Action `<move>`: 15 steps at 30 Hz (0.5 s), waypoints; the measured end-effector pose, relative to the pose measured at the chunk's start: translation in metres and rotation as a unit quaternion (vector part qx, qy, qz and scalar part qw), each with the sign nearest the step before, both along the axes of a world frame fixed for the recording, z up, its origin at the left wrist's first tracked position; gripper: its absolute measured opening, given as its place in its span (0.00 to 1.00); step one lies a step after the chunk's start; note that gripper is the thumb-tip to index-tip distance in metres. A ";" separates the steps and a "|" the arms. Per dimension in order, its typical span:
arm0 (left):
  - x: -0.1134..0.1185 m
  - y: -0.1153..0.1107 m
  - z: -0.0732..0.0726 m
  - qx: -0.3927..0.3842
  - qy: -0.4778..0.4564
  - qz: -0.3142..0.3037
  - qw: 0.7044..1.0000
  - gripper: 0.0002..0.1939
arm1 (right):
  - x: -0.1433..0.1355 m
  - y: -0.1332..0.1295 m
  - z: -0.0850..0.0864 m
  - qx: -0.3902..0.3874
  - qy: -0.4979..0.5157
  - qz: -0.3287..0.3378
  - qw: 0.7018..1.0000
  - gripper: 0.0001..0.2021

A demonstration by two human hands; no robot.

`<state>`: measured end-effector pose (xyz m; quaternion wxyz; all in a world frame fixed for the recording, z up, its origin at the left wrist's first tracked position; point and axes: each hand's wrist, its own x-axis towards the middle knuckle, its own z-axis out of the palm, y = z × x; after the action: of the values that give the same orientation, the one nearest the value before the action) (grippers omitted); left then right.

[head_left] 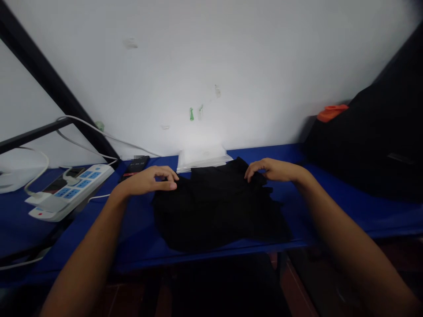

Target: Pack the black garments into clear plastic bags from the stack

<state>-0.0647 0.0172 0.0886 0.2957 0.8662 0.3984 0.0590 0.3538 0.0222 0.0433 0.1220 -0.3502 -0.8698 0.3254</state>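
A black cloth lies spread on the blue table, its near edge close to the table's front edge. At the cloth's upper left corner is my left hand, thumb and fingers closed at its edge. My right hand is at the upper right part, fingertips bent down and pressed together on the fabric. Behind the cloth, against the wall, sits a stack of clear plastic bags, partly covered by the cloth's far edge.
A white power strip with cables stands on the left, near a phone. Large black fabric with an orange item is piled on the right. A dark metal frame crosses the left side.
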 end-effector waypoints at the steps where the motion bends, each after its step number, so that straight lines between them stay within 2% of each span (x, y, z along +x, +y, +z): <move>1: -0.001 0.000 0.000 0.000 0.025 0.018 1.000 0.22 | 0.001 -0.001 0.002 -0.002 -0.004 -0.004 1.000 0.26; 6: -0.006 0.006 -0.014 0.031 0.133 0.081 0.987 0.27 | 0.003 -0.002 0.007 -0.002 -0.025 -0.024 0.999 0.26; 12: -0.007 0.014 -0.021 0.088 0.117 0.036 0.989 0.15 | -0.008 -0.003 0.002 0.045 -0.029 -0.082 0.995 0.20; 15: -0.005 0.016 -0.026 0.154 0.109 0.062 0.980 0.13 | -0.019 -0.002 -0.006 0.071 -0.029 -0.107 0.991 0.18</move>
<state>-0.0696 0.0336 0.0629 0.1092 0.8762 0.4674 0.0434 0.3344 0.0201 0.0373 0.1552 -0.4410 -0.8514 0.2378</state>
